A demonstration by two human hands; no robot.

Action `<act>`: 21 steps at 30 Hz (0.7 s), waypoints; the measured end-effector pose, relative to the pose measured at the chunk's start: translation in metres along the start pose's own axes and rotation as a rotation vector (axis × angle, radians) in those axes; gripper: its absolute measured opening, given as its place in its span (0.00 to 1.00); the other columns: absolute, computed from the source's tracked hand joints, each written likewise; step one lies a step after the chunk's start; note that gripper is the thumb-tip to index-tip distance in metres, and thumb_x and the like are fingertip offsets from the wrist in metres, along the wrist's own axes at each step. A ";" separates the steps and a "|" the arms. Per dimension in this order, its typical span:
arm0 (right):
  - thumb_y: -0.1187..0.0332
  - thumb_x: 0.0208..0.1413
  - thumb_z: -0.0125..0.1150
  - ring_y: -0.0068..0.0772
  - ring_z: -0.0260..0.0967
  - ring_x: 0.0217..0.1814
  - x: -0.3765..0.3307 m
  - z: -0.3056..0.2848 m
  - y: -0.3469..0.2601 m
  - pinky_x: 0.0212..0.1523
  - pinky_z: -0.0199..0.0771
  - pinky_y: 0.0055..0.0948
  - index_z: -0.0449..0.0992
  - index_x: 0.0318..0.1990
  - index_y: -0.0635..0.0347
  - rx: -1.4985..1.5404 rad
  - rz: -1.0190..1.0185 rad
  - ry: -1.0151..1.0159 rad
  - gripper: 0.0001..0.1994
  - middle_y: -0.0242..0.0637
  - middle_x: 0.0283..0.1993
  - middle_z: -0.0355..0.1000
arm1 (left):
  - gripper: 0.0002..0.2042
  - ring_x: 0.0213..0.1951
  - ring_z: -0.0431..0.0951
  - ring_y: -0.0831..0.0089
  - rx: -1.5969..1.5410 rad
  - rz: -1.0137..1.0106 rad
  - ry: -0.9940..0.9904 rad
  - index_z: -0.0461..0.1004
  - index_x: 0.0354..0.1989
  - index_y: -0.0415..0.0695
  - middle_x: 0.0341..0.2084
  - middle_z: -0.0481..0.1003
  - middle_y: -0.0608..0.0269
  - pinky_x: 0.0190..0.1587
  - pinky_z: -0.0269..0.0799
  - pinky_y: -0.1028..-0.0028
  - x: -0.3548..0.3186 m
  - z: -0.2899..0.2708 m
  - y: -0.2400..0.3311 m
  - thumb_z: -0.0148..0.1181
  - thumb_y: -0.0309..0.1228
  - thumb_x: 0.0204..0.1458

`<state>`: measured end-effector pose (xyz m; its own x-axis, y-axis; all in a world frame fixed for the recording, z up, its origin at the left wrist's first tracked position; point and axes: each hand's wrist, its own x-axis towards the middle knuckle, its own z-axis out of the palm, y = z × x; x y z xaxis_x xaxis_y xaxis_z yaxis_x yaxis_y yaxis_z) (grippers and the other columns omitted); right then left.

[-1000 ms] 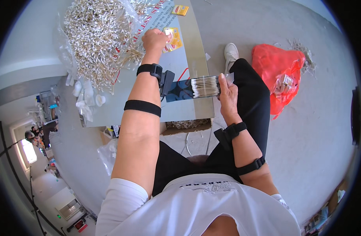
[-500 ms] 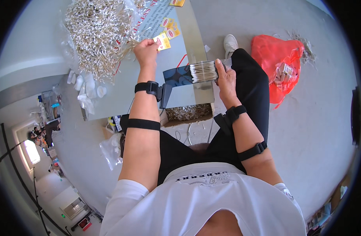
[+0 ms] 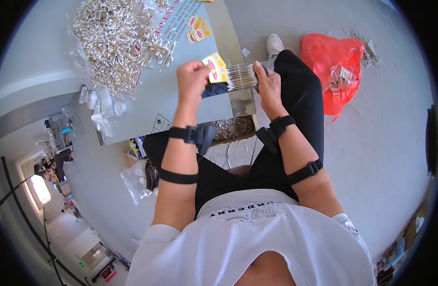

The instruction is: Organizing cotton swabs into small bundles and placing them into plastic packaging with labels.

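Observation:
My right hand grips a tight bundle of white cotton swabs over the table's near edge. My left hand pinches a small yellow label with red marks and holds it against the left end of the bundle. Both hands are close together above the grey table. A large loose heap of cotton swabs lies on the table's far left part. Two more yellow labels rest on a printed sheet beyond my hands.
A red plastic bag with small packets lies on the floor at right. Clear plastic bags and white caps sit at the table's left end. A box of swabs stands under the table edge. My white shoe is near the table.
My left hand has come back from the labels on the far sheet, carrying one yellow label to the bundle. My right hand has kept hold of the bundle, shifting only slightly.

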<state>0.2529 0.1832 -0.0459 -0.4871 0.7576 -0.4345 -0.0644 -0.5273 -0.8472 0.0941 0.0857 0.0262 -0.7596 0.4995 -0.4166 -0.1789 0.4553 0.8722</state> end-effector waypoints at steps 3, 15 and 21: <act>0.54 0.60 0.59 0.11 0.51 0.18 -0.001 0.006 0.000 0.19 0.47 0.20 0.77 0.26 0.57 0.021 -0.044 -0.003 0.17 0.20 0.20 0.66 | 0.11 0.16 0.67 0.77 0.236 0.223 0.139 0.72 0.19 0.34 0.13 0.71 0.62 0.21 0.63 0.73 -0.013 0.012 -0.030 0.65 0.27 0.47; 0.55 0.60 0.60 0.11 0.56 0.21 0.000 0.003 0.004 0.21 0.52 0.19 0.78 0.29 0.58 0.091 -0.051 -0.011 0.16 0.20 0.23 0.69 | 0.06 0.17 0.70 0.71 0.110 0.326 0.339 0.74 0.25 0.35 0.16 0.74 0.56 0.25 0.68 0.70 0.011 -0.002 -0.029 0.62 0.24 0.47; 0.55 0.60 0.60 0.11 0.53 0.19 -0.001 0.005 0.002 0.20 0.49 0.20 0.78 0.29 0.58 0.038 -0.018 -0.001 0.16 0.20 0.21 0.67 | 0.04 0.22 0.74 0.68 0.797 1.077 0.664 0.74 0.27 0.40 0.20 0.74 0.56 0.27 0.71 0.69 0.044 -0.038 -0.027 0.63 0.24 0.47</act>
<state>0.2490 0.1794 -0.0451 -0.4868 0.7664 -0.4190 -0.1060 -0.5280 -0.8426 0.0416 0.0675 -0.0055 -0.4795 0.5307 0.6989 0.8503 0.4780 0.2204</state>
